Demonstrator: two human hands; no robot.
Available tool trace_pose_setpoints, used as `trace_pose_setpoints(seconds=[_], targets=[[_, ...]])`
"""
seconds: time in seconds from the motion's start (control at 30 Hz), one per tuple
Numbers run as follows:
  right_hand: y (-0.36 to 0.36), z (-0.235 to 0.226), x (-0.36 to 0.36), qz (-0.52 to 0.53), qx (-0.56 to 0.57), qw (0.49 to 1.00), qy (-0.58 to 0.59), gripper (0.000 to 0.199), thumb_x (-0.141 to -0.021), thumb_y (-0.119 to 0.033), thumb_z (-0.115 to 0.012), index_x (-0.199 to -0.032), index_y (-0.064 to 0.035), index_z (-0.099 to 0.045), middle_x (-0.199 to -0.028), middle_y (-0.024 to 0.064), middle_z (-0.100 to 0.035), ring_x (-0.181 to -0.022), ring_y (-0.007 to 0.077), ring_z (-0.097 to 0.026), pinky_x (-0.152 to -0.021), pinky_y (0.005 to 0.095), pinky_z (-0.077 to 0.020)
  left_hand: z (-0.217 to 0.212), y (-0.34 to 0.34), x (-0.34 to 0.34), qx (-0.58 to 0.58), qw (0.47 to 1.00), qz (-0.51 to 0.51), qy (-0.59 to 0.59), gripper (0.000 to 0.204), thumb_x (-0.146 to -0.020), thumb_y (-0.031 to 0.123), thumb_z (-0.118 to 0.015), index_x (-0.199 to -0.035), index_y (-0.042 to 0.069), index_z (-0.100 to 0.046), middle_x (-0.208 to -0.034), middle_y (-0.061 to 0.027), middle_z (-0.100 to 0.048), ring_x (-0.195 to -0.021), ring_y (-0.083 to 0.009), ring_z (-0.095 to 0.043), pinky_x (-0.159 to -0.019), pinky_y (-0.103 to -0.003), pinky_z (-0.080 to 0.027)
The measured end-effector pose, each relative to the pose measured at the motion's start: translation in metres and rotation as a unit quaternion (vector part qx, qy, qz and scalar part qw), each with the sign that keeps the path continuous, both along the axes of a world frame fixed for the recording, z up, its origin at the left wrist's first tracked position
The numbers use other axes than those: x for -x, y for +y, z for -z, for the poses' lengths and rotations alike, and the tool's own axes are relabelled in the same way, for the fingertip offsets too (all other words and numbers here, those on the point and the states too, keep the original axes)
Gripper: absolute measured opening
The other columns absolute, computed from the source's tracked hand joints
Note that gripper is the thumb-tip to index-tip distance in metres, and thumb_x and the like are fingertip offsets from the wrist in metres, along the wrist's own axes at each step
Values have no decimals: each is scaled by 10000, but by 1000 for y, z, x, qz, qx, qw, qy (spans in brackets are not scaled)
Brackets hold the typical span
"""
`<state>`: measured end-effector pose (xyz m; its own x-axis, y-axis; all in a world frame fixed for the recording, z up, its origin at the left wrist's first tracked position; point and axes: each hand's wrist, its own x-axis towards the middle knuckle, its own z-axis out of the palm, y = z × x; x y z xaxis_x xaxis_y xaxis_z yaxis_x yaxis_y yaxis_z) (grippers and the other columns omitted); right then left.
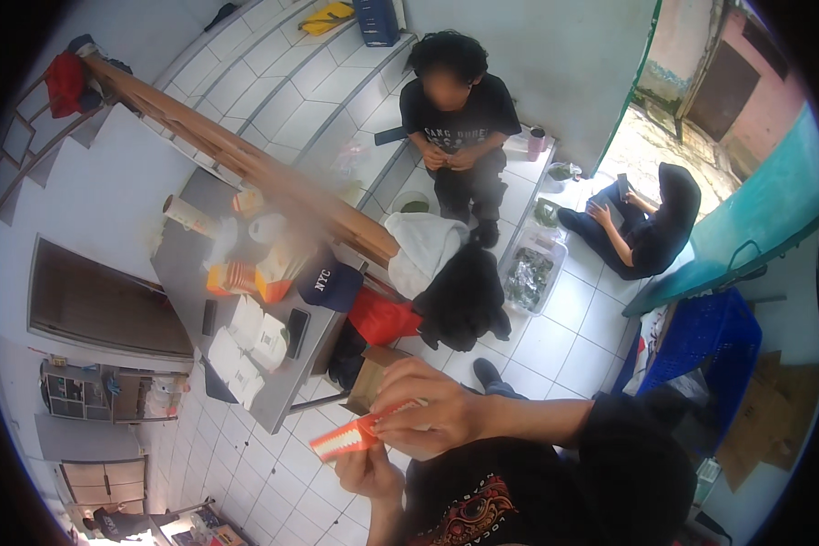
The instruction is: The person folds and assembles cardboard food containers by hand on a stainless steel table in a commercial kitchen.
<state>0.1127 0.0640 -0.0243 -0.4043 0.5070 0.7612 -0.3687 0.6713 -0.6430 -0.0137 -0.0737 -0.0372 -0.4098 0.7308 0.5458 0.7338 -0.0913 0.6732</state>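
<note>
In front of my chest I hold a small orange-and-white folded paper carton (344,440). My left hand (369,473) grips it from below, with the thumb and fingers closed on its lower edge. My right hand (432,407) reaches over from the right, and its bent fingers pinch the carton's upper right part. My palm and fingers hide much of that end. On the grey table (282,400) beyond lie several flat white cartons (250,350). Orange-and-white cartons (278,273) stand farther back on it.
A black phone (297,329) and a navy cap (326,280) lie on the table. Below its edge stands an open cardboard box (370,382). Two people sit beyond, one on the steps (337,82), one by the doorway. A plastic tub (530,273) holds green leaves.
</note>
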Motion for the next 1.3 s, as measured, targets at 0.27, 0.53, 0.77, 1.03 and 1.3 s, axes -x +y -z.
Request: trace_pose_setpoints(seconds=[0.27, 0.53, 0.77, 1.03, 1.3], targets=[[19, -23, -12, -20, 180, 982, -44, 91, -846, -44, -717, -927, -23, -752, -1032, 132, -692, -909, 211, -661, -763, 304, -513, -35, 38, -14, -1, 989, 6, -148, 200, -968, 33, -605, -1108, -76, -697, -1043, -146, -714, -945, -198, -668, -883, -303, -497], [37, -60, -27, -31, 100, 994, -5, 159, -738, -63, -797, -888, -27, -760, -1069, 136, -690, -943, 249, -629, -808, 346, -496, -62, 55, -20, -158, 959, 125, -201, 261, -825, -66, -736, -1085, -64, -711, -978, -191, -723, -829, -217, -658, -760, -284, -486], [55, -71, -45, -1, 52, 998, -21, 155, -710, -77, -804, -860, -67, -768, -1100, 107, -686, -1005, 246, -604, -806, 338, -487, -70, 75, -38, -154, 962, 132, -183, 268, -779, -79, -778, -1040, -54, -725, -946, -176, -728, -807, -204, -666, -731, -284, -500], [79, -76, -63, 46, -27, 997, -48, 135, -720, -99, -791, -849, -81, -757, -1115, 94, -679, -1007, 258, -599, -792, 356, -500, -61, 94, -50, -159, 972, 104, -136, 280, -743, -107, -778, -1016, -56, -737, -922, -157, -731, -807, -194, -672, -735, -283, -506], [92, -49, -62, 60, -51, 995, -59, 162, -724, -43, -775, -883, -44, -743, -1113, 110, -676, -1002, 293, -634, -856, 390, -507, -28, 107, -64, -67, 935, 54, -344, 321, -946, 87, -687, -1213, -88, -651, -1086, -141, -703, -972, -169, -649, -883, -291, -503]])
